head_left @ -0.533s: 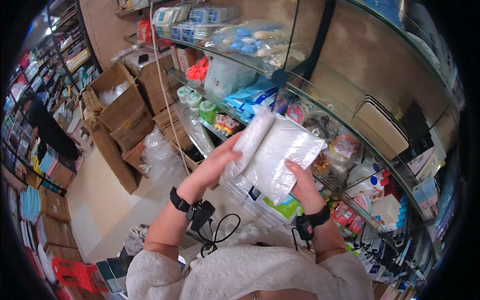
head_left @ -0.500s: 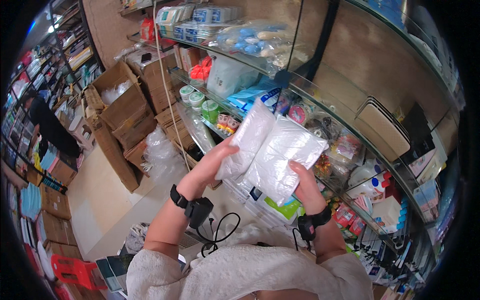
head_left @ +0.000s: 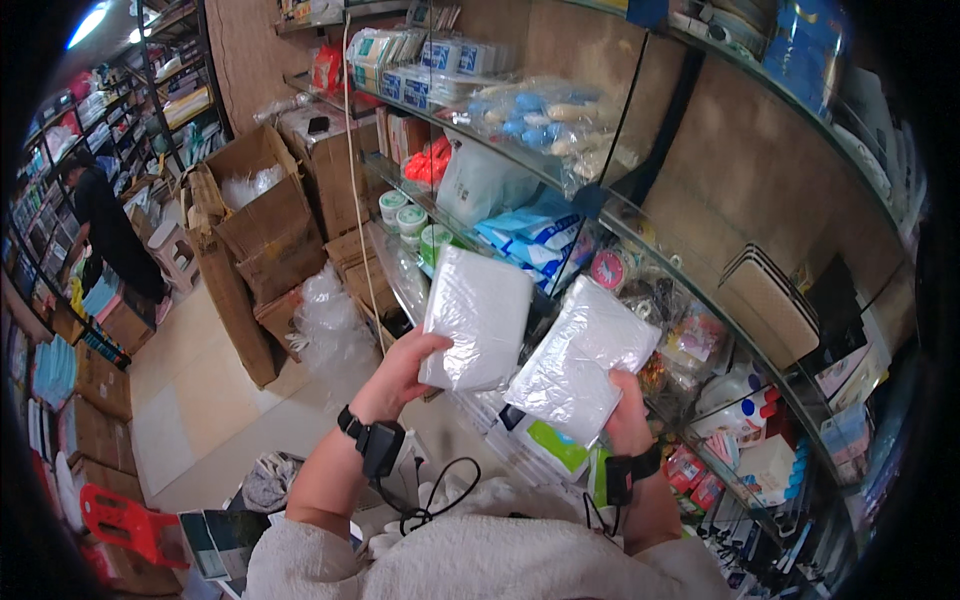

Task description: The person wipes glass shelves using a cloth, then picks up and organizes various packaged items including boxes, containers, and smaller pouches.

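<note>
Two flat, shiny white packets in clear plastic wrap are held up before the glass shelves, one in each hand. My left hand (head_left: 399, 375) grips the left packet (head_left: 478, 318) at its lower left edge, thumb on the front face. At the lower right edge of the right packet (head_left: 585, 355), my right hand (head_left: 628, 415) pinches with its thumb in front; its other fingers are behind. A narrow gap parts the two packets. Below the right one, a green and white package (head_left: 555, 447) lies on a lower surface.
Glass shelves (head_left: 700, 270) hold bagged goods, a blue and white package (head_left: 535, 235) and round tubs (head_left: 410, 220). To the left are open cardboard boxes (head_left: 260, 240), clear plastic bags (head_left: 330, 315) and a red stool (head_left: 130, 525). A person in dark clothes (head_left: 110, 225) stands far left.
The two packets have moved apart. The left one has swung down and turned its broad face into view, while the right one has shifted slightly lower.
</note>
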`<state>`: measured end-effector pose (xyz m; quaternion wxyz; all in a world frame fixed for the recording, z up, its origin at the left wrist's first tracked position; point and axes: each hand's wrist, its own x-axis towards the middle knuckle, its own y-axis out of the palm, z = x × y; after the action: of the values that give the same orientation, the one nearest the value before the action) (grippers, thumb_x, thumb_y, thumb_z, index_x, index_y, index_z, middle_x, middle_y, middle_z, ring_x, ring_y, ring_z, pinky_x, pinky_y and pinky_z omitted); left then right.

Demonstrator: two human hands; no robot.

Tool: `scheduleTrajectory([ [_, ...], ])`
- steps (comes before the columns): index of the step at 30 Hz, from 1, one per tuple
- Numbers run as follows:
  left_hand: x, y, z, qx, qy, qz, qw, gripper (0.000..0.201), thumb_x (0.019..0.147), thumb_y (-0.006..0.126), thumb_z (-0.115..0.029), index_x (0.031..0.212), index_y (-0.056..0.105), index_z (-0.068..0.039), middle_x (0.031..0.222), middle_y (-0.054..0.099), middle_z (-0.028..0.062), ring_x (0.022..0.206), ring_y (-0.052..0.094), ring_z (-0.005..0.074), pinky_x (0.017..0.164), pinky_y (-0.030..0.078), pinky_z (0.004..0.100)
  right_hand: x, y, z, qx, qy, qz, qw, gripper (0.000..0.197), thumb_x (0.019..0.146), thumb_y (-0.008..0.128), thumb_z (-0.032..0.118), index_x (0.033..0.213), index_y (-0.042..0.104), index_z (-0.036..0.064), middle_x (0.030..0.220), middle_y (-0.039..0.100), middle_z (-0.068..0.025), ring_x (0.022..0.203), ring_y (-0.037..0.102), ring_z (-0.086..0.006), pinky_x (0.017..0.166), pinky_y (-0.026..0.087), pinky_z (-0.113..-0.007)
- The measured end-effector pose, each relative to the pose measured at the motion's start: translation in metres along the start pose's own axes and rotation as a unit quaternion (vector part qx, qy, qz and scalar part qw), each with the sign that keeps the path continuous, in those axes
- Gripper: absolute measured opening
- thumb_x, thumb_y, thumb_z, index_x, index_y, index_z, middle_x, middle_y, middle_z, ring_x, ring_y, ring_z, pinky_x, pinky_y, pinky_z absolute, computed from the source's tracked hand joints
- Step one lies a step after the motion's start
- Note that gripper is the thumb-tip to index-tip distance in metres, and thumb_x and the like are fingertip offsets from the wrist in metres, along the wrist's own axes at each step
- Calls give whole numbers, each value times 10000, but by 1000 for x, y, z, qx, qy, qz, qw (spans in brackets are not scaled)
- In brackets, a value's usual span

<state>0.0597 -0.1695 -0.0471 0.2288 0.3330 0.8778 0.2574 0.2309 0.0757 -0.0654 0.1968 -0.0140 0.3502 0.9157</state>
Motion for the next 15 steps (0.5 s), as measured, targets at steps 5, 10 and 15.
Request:
scheduleTrajectory([
  [5, -1, 19, 15, 335, 280, 75, 897, 588, 757, 516, -33, 1321, 350, -56, 1325, 381, 135, 1226, 366, 272, 1029, 269, 368, 18, -14, -15, -52, -7, -5, 999, 457, 833, 486, 190, 1221, 412, -41, 1170, 514, -162, 1065, 520, -265, 937, 408, -370],
  [10, -23, 61, 10, 708, 357, 191, 578, 645, 730, 603, -87, 1331, 384, -171, 1411, 258, 156, 1307, 230, 344, 1065, 97, 524, 39, 1, -44, 135, 9, 71, 988, 419, 924, 422, 270, 1262, 406, 23, 1232, 494, -97, 1107, 500, -228, 943, 417, -370],
  [15, -12, 34, 18, 426, 397, 33, 813, 622, 716, 714, -171, 1255, 436, -37, 1330, 378, 157, 1251, 345, 268, 1020, 277, 369, 46, -3, -49, 244, 36, 48, 968, 434, 909, 463, 231, 1292, 369, 51, 1221, 495, -105, 1100, 504, -229, 919, 436, -369],
])
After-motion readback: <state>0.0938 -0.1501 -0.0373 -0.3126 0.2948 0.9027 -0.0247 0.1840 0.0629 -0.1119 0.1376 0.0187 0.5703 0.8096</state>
